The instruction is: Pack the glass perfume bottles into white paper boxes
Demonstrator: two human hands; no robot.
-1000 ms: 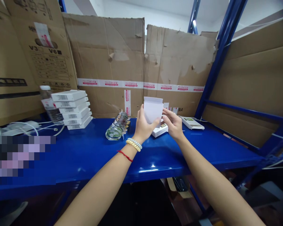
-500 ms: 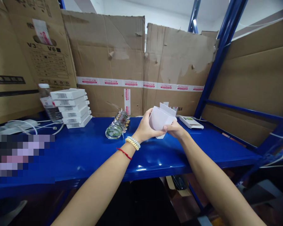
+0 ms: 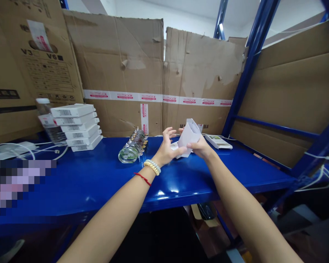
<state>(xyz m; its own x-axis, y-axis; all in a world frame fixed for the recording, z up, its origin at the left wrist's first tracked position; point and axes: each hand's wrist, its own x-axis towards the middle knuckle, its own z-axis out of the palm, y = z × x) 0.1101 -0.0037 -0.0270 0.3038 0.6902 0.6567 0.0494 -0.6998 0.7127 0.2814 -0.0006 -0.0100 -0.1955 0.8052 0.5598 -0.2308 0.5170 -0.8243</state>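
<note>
Above the blue shelf I have a small white carton (image 3: 188,137), tilted, with its top end open toward the upper right. My right hand (image 3: 203,147) grips it from the right, thumb across the near face. On its left side is my left hand (image 3: 166,148), with fingers spread and raised off the carton and the thumb reaching its lower edge. White card also shows at the carton's lower left, partly behind my left hand. Left of my hands stands a row of glass bottles (image 3: 128,154) with metal fittings; the front one has a greenish label.
A stack of flat white boxes (image 3: 80,126) stands at the left beside a plastic water bottle (image 3: 48,118) and white cables (image 3: 19,146). A flat white box (image 3: 218,141) lies right of my hands. Cardboard sheets (image 3: 120,65) wall the back of the blue shelf (image 3: 104,186).
My left hand has loosened from around the carton and its fingers have spread. The carton has turned in my right hand, so its open end now shows. The view has shifted slightly right.
</note>
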